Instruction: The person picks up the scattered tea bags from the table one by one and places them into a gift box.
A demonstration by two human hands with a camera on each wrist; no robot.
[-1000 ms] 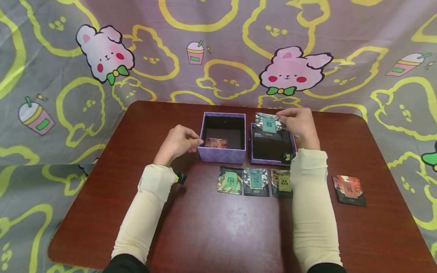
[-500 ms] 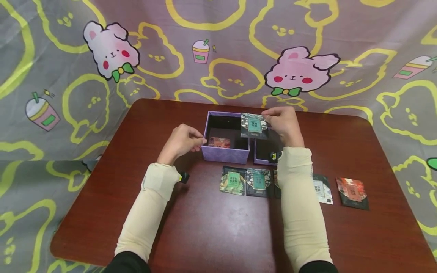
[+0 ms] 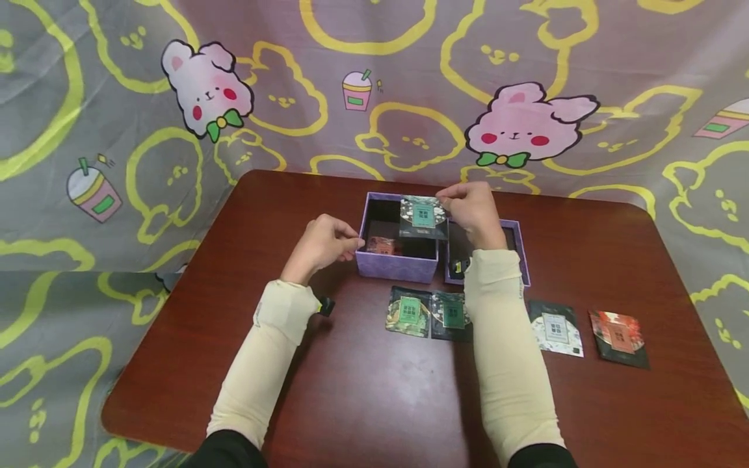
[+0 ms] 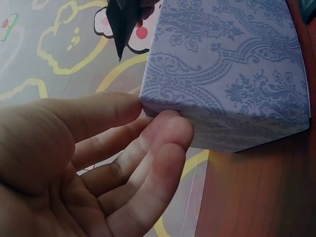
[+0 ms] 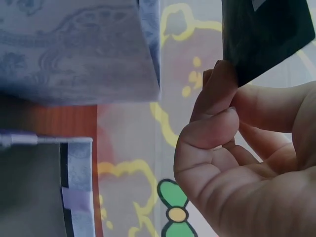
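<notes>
Sachet [image 3: 422, 218] with a teal label, its upper right corner pinched between the thumb and bent fingers of the right hand [image 3: 471, 211], shows over the right part of the open purple box [image 3: 398, 268]. The left hand [image 3: 323, 244], fingers curled, pinches that box's near left corner. Inside sits a red sachet [image 3: 381, 246]. Four other sachets [image 3: 556, 328] lie on the table [image 3: 374, 396], nearer the person; a second box [image 3: 524, 260] stands just beside the first.

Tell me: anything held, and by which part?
The right hand pinches a dark packet by its upper right corner; the left hand touches the deeper purple box at its near left corner, grip unclear.
</notes>
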